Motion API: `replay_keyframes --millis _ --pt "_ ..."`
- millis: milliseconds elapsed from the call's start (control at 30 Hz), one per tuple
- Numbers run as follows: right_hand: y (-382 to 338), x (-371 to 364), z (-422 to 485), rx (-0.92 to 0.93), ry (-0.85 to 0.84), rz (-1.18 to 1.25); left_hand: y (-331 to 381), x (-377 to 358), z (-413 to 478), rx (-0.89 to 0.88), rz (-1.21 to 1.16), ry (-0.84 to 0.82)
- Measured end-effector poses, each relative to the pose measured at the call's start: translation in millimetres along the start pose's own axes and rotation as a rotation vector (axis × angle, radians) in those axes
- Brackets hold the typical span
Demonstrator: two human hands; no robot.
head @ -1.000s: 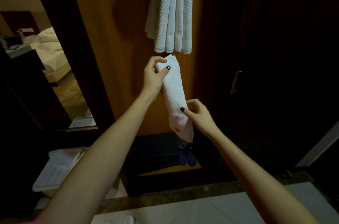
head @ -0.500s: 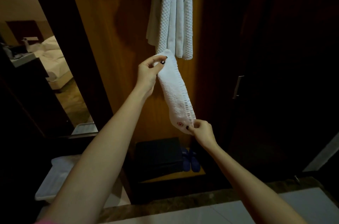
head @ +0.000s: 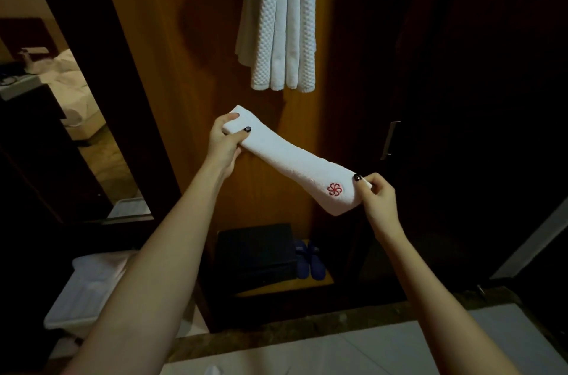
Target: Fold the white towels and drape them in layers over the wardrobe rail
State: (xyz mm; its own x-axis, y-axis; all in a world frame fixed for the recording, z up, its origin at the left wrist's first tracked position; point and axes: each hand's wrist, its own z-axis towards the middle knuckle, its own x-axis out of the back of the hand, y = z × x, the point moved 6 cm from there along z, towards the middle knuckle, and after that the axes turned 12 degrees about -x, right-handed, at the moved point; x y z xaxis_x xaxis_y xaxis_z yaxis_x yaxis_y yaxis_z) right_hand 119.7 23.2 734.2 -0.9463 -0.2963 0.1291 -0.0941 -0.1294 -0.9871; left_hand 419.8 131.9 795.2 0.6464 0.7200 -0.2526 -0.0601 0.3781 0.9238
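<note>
A narrow folded white towel (head: 289,159) with a red flower emblem stretches slanting between both hands, in front of the open wardrobe. My left hand (head: 222,145) grips its upper left end. My right hand (head: 376,197) pinches its lower right end, near the emblem. Above them hang several white waffle-textured towels (head: 281,24), draped from the top of the frame; the rail itself is out of view.
A dark box (head: 256,253) and blue slippers (head: 310,259) sit on the wardrobe floor. A white crate (head: 83,291) stands at lower left. A dark door with a metal handle (head: 390,139) is on the right. A pale counter (head: 368,353) lies at the bottom.
The towel has swung from hanging nearly upright to a shallow slant. My right hand has carried its lower end out to the right, and the red emblem now faces me.
</note>
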Motion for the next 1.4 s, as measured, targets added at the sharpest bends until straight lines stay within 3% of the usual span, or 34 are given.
replay_keyframes --millis 167,400,567,700,867,1033,1300,1400 --pt "10.7 8.7 -3.9 -0.095 -0.028 -0.038 -8.7 -13.5 -4.2 0.018 0.007 -0.089" --pt "30.6 -9.1 -23.9 -0.439 -0.586 0.054 2.4 -36.9 -5.4 0.047 -0.315 -0.137" --pt "44.6 -28.0 -33.1 -0.444 -0.681 0.02 7.7 -52.7 -8.9 0.071 -0.44 -0.249" --pt "43.4 -37.1 -31.8 -0.364 -0.697 0.031 14.7 -54.2 -9.9 0.095 -0.438 -0.316" --pt "39.9 -52.8 -29.2 -0.418 -0.776 0.114 24.2 -50.7 -8.0 0.077 -0.43 -0.348" --pt "36.7 -55.6 -25.7 -0.376 -0.691 0.074 31.2 -32.3 -0.9 0.0 -0.322 -0.217" --pt "6.7 -26.8 -6.8 -0.107 -0.126 0.066 17.4 -14.6 4.5 -0.101 -0.222 0.04" --pt "-12.2 -17.4 -1.6 0.021 -0.034 0.072 16.0 -10.8 9.5 -0.156 -0.129 0.16"
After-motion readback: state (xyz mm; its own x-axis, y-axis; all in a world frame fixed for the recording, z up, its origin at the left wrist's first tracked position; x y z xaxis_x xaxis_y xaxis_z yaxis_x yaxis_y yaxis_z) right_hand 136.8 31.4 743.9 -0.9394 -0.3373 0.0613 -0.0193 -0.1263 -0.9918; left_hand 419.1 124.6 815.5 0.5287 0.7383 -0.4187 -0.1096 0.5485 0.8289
